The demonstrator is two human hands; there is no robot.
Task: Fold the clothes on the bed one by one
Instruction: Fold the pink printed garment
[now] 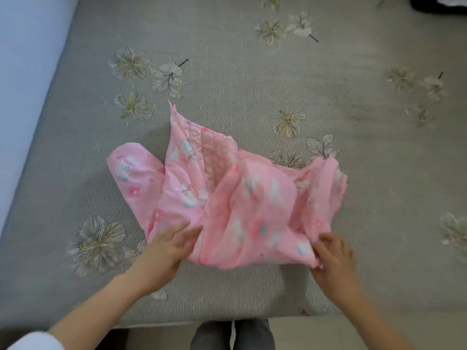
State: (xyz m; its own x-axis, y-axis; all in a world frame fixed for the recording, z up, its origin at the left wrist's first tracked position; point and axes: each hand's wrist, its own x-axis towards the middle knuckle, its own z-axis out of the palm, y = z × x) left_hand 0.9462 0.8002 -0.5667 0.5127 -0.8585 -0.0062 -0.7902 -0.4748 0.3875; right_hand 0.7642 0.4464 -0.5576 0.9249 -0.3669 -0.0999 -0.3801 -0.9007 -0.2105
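A pink quilted garment (pixel 227 198) with white bunny and flower prints lies rumpled on the grey bed (pixel 227 72), near its front edge. One sleeve points out to the left; a flap stands up at the back and shows the quilted lining. My left hand (pixel 166 248) grips the garment's near left hem. My right hand (pixel 331 256) pinches the near right corner, where the cloth is blurred.
The bedspread carries embroidered flowers and leaves. A pale blue wall or bed side (pixel 22 97) runs along the left. A dark item (pixel 439 3) sits at the far right corner. The bed's front edge (pixel 227 320) is just below my hands, with my legs beneath it.
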